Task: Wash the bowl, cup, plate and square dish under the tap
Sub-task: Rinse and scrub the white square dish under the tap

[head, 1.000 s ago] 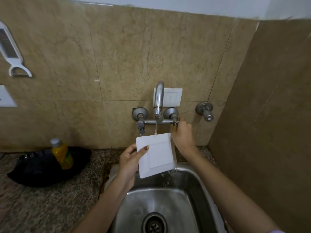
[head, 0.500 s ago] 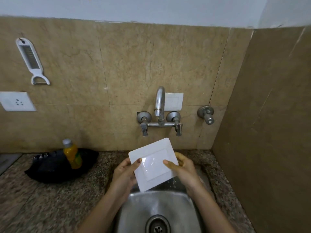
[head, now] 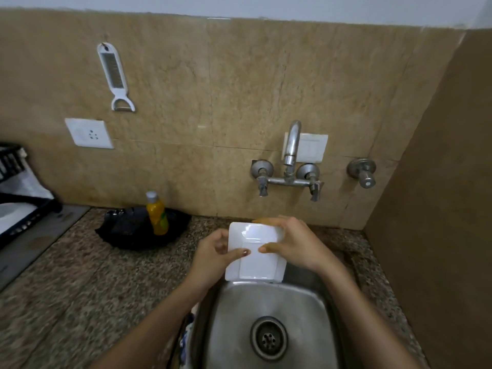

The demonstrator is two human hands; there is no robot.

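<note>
A white square dish [head: 254, 265] is held above the back edge of the steel sink [head: 269, 302], its hollow side facing me. My left hand [head: 213, 255] grips its left edge, thumb on the face. My right hand [head: 290, 243] holds its top right corner, fingers over the upper rim and thumb on the face. The tap [head: 291, 147] stands on the wall above and behind the dish; no water stream is visible. No bowl, cup or plate can be made out.
A yellow bottle [head: 156, 214] stands in a black tray [head: 127, 233] on the granite counter [head: 80, 288] to the left. A black dish rack [head: 16, 206] is at the far left. A side wall [head: 447, 209] closes the right. A grater [head: 114, 75] hangs on the wall.
My right hand left the tap handle and took hold of the dish. The dish came down from under the spout, and the water running off it stopped.
</note>
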